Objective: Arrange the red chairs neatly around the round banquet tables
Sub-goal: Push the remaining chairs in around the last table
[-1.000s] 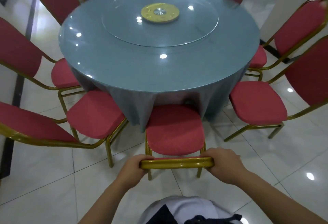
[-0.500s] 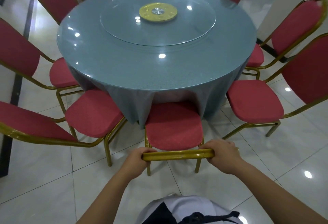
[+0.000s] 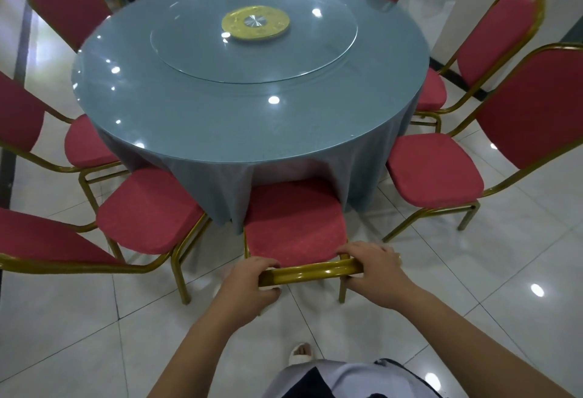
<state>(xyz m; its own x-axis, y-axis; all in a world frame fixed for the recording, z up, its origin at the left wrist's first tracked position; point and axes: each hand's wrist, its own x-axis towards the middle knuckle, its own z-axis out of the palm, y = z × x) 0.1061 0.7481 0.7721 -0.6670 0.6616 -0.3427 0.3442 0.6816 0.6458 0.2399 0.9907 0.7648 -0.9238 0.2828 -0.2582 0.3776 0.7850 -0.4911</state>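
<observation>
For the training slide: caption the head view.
Both hands, left hand and right hand, grip the gold top rail of a red chair tucked under the round table.

red chair (image 3: 295, 218): gold frame, upright, seat front under tablecloth | round table (image 3: 220, 120): grey-blue cloth, glass top

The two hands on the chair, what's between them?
In the head view, only the chair's gold top rail spans between the left hand and right hand; both grip it.
</observation>
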